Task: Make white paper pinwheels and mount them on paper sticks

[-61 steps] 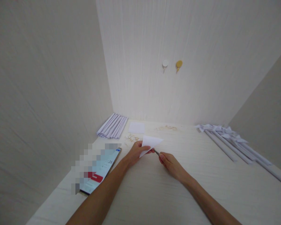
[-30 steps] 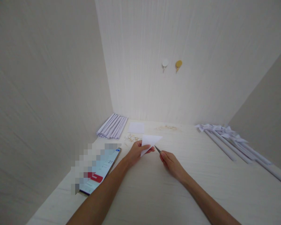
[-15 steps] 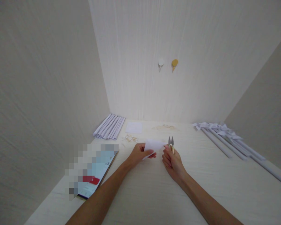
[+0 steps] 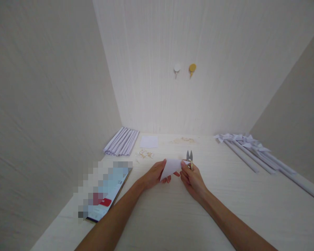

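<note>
A folded white paper triangle [image 4: 172,166] hangs just above the pale wooden table [image 4: 172,216], pinched by my left hand [image 4: 155,174] at its left edge. My right hand [image 4: 192,178] grips a small pair of snips [image 4: 189,157] whose open blades point up and away. Its fingertips also touch the paper's right corner.
A phone [image 4: 104,191] lies at the left. At the back left sit a bundle of rolled paper tubes [image 4: 121,141], a white paper square [image 4: 149,141] and several small pins [image 4: 144,153]. Paper pinwheels on sticks [image 4: 253,150] lie along the right. Two hooks [image 4: 184,68] are on the wall.
My right hand turned the snips from pointing left at the paper to blades-up, then closed in on the paper's right corner. The paper dropped slightly and the view shifted left.
</note>
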A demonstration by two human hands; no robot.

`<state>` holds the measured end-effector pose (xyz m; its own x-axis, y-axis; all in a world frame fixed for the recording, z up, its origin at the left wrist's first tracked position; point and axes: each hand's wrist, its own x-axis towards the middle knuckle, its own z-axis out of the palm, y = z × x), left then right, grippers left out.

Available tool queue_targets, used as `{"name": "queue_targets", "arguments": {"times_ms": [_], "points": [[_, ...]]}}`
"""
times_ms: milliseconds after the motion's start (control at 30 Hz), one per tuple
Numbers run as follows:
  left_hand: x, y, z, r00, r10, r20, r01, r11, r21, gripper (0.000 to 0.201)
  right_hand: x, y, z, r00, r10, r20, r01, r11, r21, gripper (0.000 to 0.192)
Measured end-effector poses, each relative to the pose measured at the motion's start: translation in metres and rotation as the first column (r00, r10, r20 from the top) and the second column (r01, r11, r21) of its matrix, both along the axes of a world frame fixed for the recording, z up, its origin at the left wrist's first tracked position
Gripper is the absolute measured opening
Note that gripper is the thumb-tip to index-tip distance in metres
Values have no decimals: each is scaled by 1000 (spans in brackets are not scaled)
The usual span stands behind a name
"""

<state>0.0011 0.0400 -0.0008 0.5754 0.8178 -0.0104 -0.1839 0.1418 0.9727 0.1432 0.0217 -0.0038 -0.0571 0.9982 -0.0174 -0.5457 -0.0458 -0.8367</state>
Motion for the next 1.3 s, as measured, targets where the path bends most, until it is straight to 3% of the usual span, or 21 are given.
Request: {"name": "queue_targets", "arguments": {"times_ms": [233, 467, 700, 1033, 1300], "points": [[0, -5, 5, 998, 30, -63, -25, 996, 80, 51, 0, -1, 3, 999, 15, -38, -16, 1000, -13, 28], [3, -2, -3, 995, 17, -95, -13, 999, 45, 57, 4, 1, 3, 994, 75, -80, -76, 997, -11, 25], [1, -1, -6, 996, -8, -86, 18, 992, 122, 55, 4, -1, 5, 988, 129, -79, -130, 991, -10, 20], [-1, -1, -3, 993, 9, -118, -4, 999, 35, 39, 8, -1, 3, 983, 135, -128, -132, 991, 27, 16], [1, 2, -10, 984, 153, -91, -164, 978, -131, 34, 7, 0, 4, 993, 40, -112, -43, 999, -27, 21]]}}
